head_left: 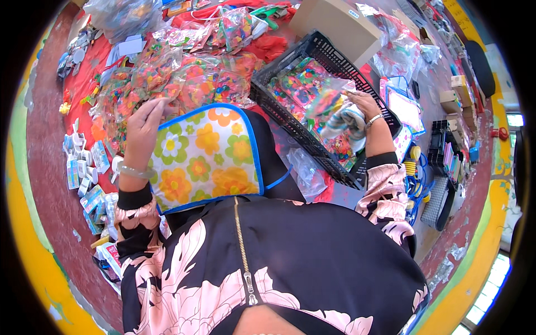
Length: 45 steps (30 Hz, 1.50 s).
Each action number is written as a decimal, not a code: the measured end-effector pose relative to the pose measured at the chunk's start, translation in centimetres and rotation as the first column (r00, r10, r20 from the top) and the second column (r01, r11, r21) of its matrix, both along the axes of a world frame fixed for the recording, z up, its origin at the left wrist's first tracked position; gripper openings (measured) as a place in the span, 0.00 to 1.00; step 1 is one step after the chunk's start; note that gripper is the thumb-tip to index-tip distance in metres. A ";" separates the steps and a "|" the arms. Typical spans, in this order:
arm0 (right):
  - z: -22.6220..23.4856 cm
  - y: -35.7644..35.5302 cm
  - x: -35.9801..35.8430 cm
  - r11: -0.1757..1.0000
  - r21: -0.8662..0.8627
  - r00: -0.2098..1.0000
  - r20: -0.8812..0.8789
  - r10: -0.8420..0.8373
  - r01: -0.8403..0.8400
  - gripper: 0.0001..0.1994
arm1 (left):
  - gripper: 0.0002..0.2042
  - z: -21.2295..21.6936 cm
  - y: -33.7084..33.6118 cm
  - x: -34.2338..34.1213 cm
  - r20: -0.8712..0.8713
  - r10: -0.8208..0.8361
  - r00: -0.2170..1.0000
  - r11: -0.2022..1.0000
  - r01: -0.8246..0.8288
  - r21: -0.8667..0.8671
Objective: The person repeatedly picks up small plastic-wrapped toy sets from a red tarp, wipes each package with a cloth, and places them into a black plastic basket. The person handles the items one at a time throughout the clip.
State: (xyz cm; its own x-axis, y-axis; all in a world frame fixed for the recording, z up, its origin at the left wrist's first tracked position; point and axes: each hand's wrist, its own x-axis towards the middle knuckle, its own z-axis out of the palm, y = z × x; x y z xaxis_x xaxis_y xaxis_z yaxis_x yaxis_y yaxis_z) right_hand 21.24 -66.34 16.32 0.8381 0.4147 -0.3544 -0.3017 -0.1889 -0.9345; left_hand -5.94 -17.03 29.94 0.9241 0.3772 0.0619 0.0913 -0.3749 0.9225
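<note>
My right hand is over a black plastic crate, its fingers pinched on a blurred clear packet with coloured bits inside. A blue-and-white striped cloth hangs right below that hand; whether the fingers grip it too, I cannot tell. Clear bags of small multicoloured pieces lie in the crate. My left hand is raised beside the flowered cloth with blue edging on my lap. Its fingers stretch out close together, near a pile of similar bags, and hold nothing I can see.
A cardboard box stands behind the crate. White and blue small packages are heaped at the left. Clear plastic wrapping lies by the crate's near side. Cartons and a dark basket stand at the right.
</note>
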 end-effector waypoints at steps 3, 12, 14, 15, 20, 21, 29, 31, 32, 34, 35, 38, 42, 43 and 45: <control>-2.1 2.5 0.4 0.987 0.091 0.984 -0.127 -0.122 0.134 0.15 | 0.11 -1.0 1.7 -1.6 0.027 0.090 0.996 0.995 -0.089 -0.041; -13.5 0.3 -1.2 0.826 -0.526 0.973 -0.203 0.110 -0.204 0.11 | 0.13 -3.3 5.6 -5.2 -0.040 0.281 0.959 0.950 -0.283 -0.131; -12.2 0.2 -1.5 0.660 -0.690 0.940 -0.093 0.327 -0.298 0.11 | 0.13 -3.3 6.3 -5.9 -0.036 0.314 0.949 0.934 -0.315 -0.165; -11.6 0.2 -1.0 0.527 -0.783 0.851 -0.007 0.524 -0.331 0.11 | 0.13 -3.2 6.9 -6.3 -0.033 0.335 0.942 0.925 -0.335 -0.181; -2.8 5.1 1.0 0.782 -0.612 0.772 0.439 0.460 -0.119 0.10 | 0.15 -3.9 10.1 -8.6 -0.005 0.491 0.871 0.857 -0.484 -0.175; 3.9 10.0 -2.3 0.910 -0.414 0.829 0.507 0.238 -0.009 0.12 | 0.15 -5.4 11.5 -8.6 0.005 0.516 0.856 0.842 -0.507 -0.184; 18.4 29.6 -20.3 0.890 -0.408 -0.191 0.908 0.373 -0.202 0.12 | 0.19 -20.3 18.8 -13.5 -0.176 0.672 0.720 0.710 -0.693 -0.122; 15.0 31.0 -21.2 0.750 -0.545 -0.148 0.834 0.532 -0.374 0.11 | 0.18 -23.8 19.0 -14.0 -0.211 0.681 0.701 0.694 -0.710 -0.120; 13.9 31.2 -21.5 0.743 -0.570 -0.124 0.815 0.566 -0.352 0.11 | 0.18 -24.3 18.9 -13.7 -0.299 0.630 0.717 0.714 -0.686 -0.141; 13.2 31.3 -21.5 0.747 -0.562 -0.068 0.813 0.579 -0.354 0.11 | 0.18 -25.4 18.4 -13.2 -0.408 0.575 0.709 0.698 -0.685 -0.207; 13.3 31.3 -21.2 0.762 -0.533 -0.027 0.825 0.564 -0.368 0.10 | 0.17 -27.0 18.3 -13.2 -0.434 0.567 0.700 0.671 -0.698 -0.250; 13.3 31.2 -20.8 0.785 -0.496 0.025 0.840 0.543 -0.372 0.10 | 0.13 -31.4 18.4 -12.1 -0.455 0.542 0.706 0.718 -0.671 -0.185; 13.2 30.8 -20.9 0.792 -0.512 0.049 0.829 0.557 -0.334 0.09 | 0.18 -32.0 16.8 -8.5 -0.321 0.572 0.755 0.819 -0.503 0.276; 13.2 30.7 -21.0 0.797 -0.519 0.059 0.826 0.561 -0.310 0.09 | 0.20 -30.6 16.4 -7.6 -0.286 0.500 0.818 0.822 -0.342 0.456; 13.1 30.6 -20.9 0.797 -0.521 0.089 0.818 0.569 -0.307 0.09 | 0.26 -27.7 15.1 -6.5 -0.271 0.323 0.907 0.662 -0.011 0.750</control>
State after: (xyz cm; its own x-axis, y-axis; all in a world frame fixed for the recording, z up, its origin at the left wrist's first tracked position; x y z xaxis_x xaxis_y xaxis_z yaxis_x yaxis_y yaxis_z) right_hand 0.37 -35.78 29.43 0.2833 0.8794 0.3827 0.9166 -0.1310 -0.3776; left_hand -12.40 -1.93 2.29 0.8598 0.5059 0.0696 0.4756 -0.8430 0.2513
